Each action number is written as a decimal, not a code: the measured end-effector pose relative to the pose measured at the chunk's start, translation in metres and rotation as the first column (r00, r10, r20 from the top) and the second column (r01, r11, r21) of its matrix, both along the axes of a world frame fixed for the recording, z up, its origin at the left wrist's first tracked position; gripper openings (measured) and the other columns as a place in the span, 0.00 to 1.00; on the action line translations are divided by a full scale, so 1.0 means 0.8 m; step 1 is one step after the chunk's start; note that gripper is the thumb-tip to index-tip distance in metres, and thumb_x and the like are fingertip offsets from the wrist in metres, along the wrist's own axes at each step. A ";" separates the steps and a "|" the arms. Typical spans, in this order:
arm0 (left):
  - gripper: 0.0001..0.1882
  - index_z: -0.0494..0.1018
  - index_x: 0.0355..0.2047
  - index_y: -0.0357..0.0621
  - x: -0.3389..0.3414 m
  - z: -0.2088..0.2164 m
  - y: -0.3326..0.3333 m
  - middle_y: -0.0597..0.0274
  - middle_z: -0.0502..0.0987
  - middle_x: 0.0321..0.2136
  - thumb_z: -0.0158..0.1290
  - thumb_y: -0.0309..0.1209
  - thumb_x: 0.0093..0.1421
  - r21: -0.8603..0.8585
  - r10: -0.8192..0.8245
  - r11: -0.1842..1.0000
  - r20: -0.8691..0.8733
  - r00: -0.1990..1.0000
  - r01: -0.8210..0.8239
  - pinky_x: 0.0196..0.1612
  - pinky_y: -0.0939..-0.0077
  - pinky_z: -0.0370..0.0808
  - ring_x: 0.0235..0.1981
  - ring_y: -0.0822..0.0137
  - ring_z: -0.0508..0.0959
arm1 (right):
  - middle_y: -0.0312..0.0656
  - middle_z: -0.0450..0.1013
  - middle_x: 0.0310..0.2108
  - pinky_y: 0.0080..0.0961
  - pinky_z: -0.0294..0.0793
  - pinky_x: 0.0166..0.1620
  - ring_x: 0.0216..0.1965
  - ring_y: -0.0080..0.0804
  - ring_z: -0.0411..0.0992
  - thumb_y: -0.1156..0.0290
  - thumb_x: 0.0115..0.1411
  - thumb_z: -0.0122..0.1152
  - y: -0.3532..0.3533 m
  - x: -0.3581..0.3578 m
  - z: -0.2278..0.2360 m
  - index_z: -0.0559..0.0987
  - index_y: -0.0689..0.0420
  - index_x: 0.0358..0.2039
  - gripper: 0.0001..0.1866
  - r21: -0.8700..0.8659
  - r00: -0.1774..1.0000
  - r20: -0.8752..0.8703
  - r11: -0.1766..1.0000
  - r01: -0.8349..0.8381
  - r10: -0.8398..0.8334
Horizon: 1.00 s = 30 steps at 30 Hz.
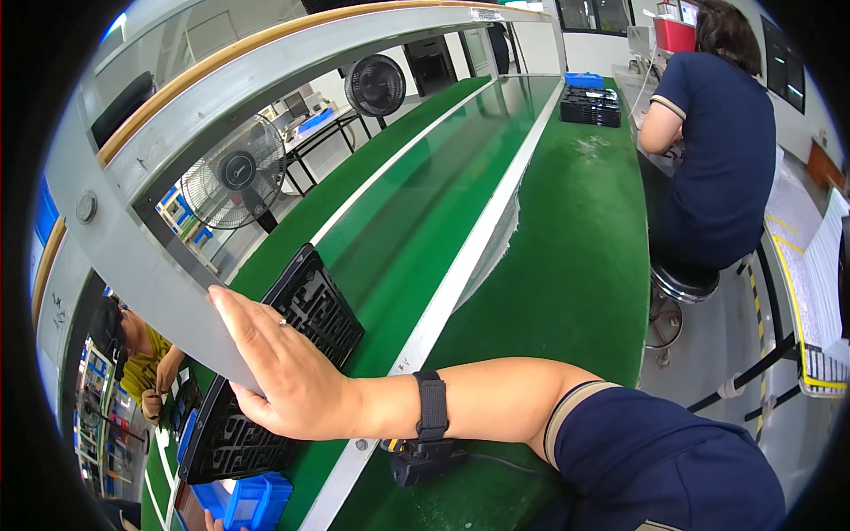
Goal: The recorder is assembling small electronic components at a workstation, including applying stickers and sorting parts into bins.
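My right hand [292,376] reaches across to the left, its fingers stretched out along a grey metal post [150,265]. The thumb is apart from the fingers, and a ring sits on one finger. A dark strap [431,405] with a small black device [425,462] is round the wrist. Behind the hand, a black slotted tray [235,442] stands tilted on the green bench; another black slotted tray part [314,305] shows above it. At the lower edge, a few fingertips, apparently of my left hand [212,522], show beside a blue plastic bin [257,503]; most of that hand is out of frame.
A green conveyor belt [425,212] runs away between white rails [469,257]. Stacked black trays [591,106] with a blue bin [583,80] stand at the far end. One person [717,150] sits at right; another [146,358] works at left. Two fans [237,170] stand beyond.
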<state>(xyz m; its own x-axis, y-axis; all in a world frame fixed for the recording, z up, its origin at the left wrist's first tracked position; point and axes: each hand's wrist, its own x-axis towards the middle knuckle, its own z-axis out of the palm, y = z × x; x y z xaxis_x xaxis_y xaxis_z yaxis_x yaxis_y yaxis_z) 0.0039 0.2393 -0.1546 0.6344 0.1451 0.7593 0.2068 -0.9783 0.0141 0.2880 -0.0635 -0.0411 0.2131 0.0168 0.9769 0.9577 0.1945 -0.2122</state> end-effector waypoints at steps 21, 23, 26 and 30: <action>0.28 0.64 0.55 0.37 0.028 0.048 -0.096 0.48 0.59 0.61 0.48 0.21 0.50 -0.172 0.180 0.968 -0.014 0.984 -0.180 0.61 0.57 0.57 0.60 0.47 0.61 | 0.65 0.56 0.55 0.45 0.56 0.60 0.56 0.61 0.58 0.75 0.46 0.59 -0.015 0.009 0.005 0.48 0.72 0.61 0.44 -0.052 0.994 0.047 0.994 0.097 -0.095; 0.24 0.65 0.53 0.34 0.033 0.059 -0.110 0.47 0.62 0.59 0.48 0.23 0.53 -0.090 0.158 0.985 0.111 0.981 -0.149 0.61 0.57 0.56 0.59 0.49 0.63 | 0.61 0.58 0.55 0.42 0.58 0.59 0.56 0.57 0.59 0.72 0.46 0.62 -0.033 0.004 0.008 0.52 0.69 0.61 0.43 -0.127 0.993 0.018 0.985 0.119 -0.118; 0.22 0.66 0.51 0.32 0.032 0.073 -0.134 0.46 0.65 0.56 0.48 0.23 0.54 -0.107 0.070 0.993 0.157 0.985 -0.054 0.60 0.59 0.58 0.56 0.50 0.66 | 0.53 0.63 0.53 0.36 0.64 0.56 0.54 0.48 0.63 0.71 0.48 0.63 -0.082 -0.011 0.007 0.64 0.62 0.57 0.34 -0.287 0.988 -0.046 0.949 0.128 -0.147; 0.17 0.71 0.42 0.35 0.047 0.088 -0.190 0.47 0.75 0.43 0.51 0.19 0.49 -0.182 -0.154 0.972 0.002 0.988 0.151 0.52 0.62 0.67 0.46 0.51 0.74 | 0.46 0.71 0.36 0.30 0.73 0.39 0.36 0.41 0.72 0.72 0.50 0.62 -0.139 -0.027 -0.064 0.75 0.61 0.40 0.16 -0.722 0.968 -0.190 0.692 -0.024 -0.165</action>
<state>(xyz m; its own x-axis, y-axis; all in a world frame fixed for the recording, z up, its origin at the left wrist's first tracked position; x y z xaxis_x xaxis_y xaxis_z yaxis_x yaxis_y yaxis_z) 0.0418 0.0875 -0.0844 0.6683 0.1803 0.7217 0.0566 -0.9797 0.1923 0.2666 -0.1751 -0.0927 0.4505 0.6633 0.5976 0.8690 -0.1724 -0.4638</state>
